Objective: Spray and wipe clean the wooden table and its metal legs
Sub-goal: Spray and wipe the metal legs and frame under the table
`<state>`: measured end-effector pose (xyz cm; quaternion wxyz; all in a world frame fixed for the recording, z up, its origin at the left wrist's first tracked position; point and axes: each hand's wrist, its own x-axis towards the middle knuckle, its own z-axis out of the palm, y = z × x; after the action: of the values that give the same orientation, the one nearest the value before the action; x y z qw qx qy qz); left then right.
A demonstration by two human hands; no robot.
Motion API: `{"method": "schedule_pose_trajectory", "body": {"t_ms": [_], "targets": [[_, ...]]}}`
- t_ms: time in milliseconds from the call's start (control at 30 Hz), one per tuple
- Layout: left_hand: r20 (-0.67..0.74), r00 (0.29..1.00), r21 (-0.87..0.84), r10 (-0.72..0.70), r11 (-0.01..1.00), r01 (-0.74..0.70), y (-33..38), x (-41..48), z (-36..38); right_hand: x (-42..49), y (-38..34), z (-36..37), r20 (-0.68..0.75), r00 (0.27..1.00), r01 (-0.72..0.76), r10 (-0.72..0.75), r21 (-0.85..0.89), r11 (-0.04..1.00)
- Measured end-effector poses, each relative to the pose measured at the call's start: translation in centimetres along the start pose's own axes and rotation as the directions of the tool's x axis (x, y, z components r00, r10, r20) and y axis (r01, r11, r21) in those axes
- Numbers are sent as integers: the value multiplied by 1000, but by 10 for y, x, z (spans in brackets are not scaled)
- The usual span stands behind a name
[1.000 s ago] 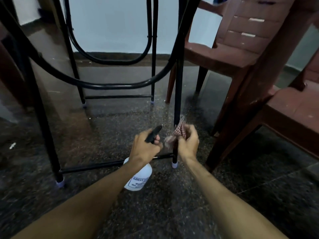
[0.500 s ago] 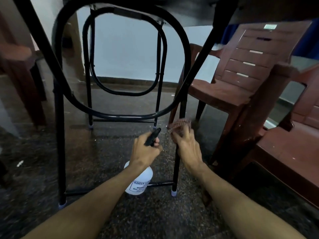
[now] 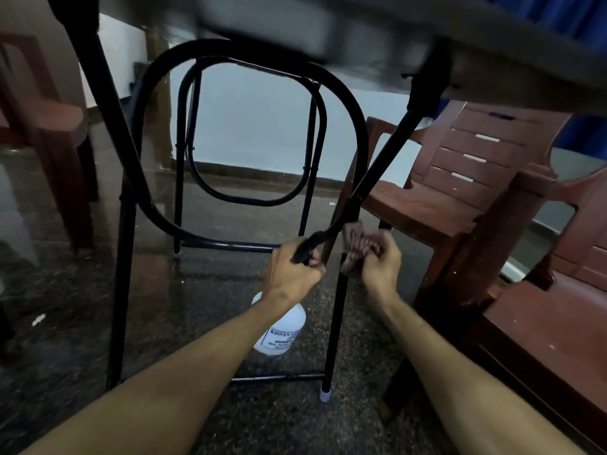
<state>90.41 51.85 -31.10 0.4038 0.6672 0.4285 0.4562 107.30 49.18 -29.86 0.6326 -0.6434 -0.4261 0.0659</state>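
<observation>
Fingers (image 3: pixel 314 261) gripping one bottle (image 3: pixel 283 333), one cloth (image 3: pixel 355 236)

Black legs (image 3: pixel 338 323), white bottle (image 3: pixel 282 333), checked cloth (image 3: pixel 358 238)

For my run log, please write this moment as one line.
left hand: grips white plastic spray bottle | right hand: holds reddish-brown cloth against black metal table leg | stage: leg wiping

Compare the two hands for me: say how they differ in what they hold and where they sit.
The left hand grips the spray bottle by its black trigger head; the right hand bunches a reddish cloth. The left hand sits left of the near metal leg; the right hand presses its cloth to that leg from the right. Both are curled round something, at about the same height.
</observation>
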Motion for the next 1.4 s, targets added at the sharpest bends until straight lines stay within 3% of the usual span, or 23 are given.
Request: {"method": "schedule_pose_trajectory", "body": {"t_ms": [100, 200, 267, 333, 467, 533, 600, 733, 867, 1033, 1200, 1300, 1400], "targets": [[-8, 1000, 8, 9, 1000, -9, 2, 2, 1, 21, -7, 5, 78, 989, -132, 124, 114, 985], [-11, 1000, 1, 7, 1000, -7, -2, -6, -3, 12, 11, -4, 291, 890, -390, 350, 89, 917], [-13, 1000, -17, -20, 1000, 20, -7, -7, -7, 18, 8, -7, 284, 880, -437, 380, 176, 882], [-21, 999, -27, -34, 999, 33, -14, -8, -14, 26, 7, 5, 198, 919, -388, 341, 304, 870], [-19, 1000, 40, -21, 999, 22, -26, -22, -25, -20, 32, 18, -3, 999, -48, 48, -79, 996], [-37, 999, 68, -29, 997, 31, -32, -25, -33, -31, 24, 17, 0, 984, 173, -176, -182, 968], [-66, 997, 83, -43, 995, 48, -38, -24, -42, -33, 19, 23, 103, 945, 327, -312, -226, 917], [-83, 995, 113, -56, 992, 65, -45, -34, -58, -66, 41, 31, 267, 935, 349, -235, -558, 753], [-124, 989, 136, -76, 986, 93, -54, -44, -81, -84, 38, 42, 271, 950, 270, -158, -451, 851], [-165, 977, 209, -138, 963, 171, -56, -71, -114, -106, 2, 76, 566, 818, 332, -103, -318, 888], [-206, 948, 231, -243, 929, 289, -16, -126, -170, -153, -71, 78, 648, 759, 171, 63, -291, 941], [-241, 902, 233, -357, 881, 411, 36, -169, -213, -183, -137, 57, 739, 642, 44, 203, -300, 953], [-288, 841, 175, -458, 838, 517, 106, -216, -252, -213, -221, 22, 791, 553, 10, 260, -318, 948]]}}
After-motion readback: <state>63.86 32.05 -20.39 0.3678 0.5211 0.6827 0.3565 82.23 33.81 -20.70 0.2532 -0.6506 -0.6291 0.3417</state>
